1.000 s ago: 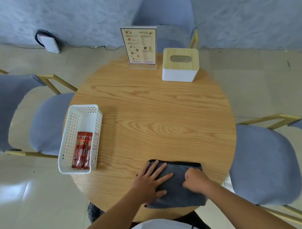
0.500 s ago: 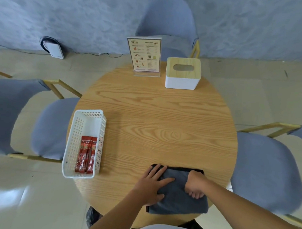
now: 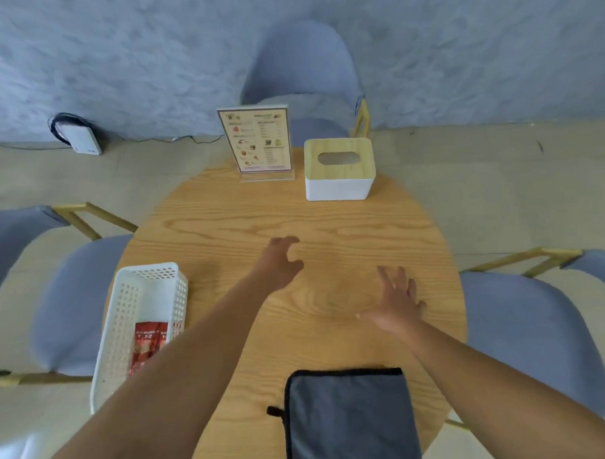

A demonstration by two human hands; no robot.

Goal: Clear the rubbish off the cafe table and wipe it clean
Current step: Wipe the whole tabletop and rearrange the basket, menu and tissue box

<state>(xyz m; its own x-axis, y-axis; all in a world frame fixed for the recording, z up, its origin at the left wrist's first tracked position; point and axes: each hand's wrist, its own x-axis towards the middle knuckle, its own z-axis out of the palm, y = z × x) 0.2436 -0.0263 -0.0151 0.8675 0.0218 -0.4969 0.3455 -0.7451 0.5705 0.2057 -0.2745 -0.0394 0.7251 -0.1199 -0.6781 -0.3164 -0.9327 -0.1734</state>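
Left hand and right hand reach over the table, fingers loose, holding nothing. Folded grey cloth lies at the near edge, likely parked after wiping; red sachets sit corralled in the white basket.

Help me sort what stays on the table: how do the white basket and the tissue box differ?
The white basket is perforated and open-topped, holding red sachets; the tissue box has solid white walls and a wooden lid with an oval slot. The basket sits at the table's left edge, the box at the far edge beside the menu stand. Both are white and rectangular.
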